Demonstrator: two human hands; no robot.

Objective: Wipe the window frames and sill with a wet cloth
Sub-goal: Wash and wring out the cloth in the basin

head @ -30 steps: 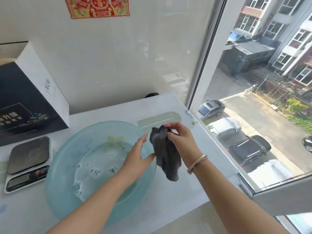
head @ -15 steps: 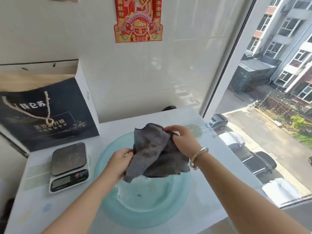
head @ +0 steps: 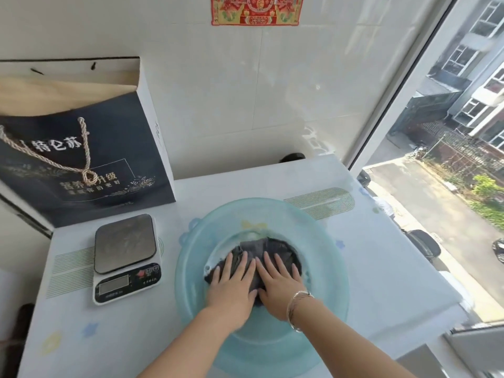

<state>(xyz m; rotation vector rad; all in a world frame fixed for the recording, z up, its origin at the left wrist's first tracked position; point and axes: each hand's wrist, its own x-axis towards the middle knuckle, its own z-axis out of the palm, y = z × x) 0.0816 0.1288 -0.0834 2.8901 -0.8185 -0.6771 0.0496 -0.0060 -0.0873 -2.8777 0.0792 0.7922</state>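
A dark grey cloth lies in the water at the bottom of a pale blue basin on the white counter. My left hand and my right hand lie side by side on the cloth, fingers straight, pressing it down. The near part of the cloth is hidden under my hands. A bracelet sits on my right wrist. The white window frame rises at the right, with the glass beyond it showing the street below.
A kitchen scale stands left of the basin. Behind it a dark blue gift bag leans on the tiled wall. A red paper decoration hangs high on the wall. The counter edge meets the window at the right.
Both hands held the cloth up over the basin and spread it; now the cloth is down in the water with both hands flat on it.
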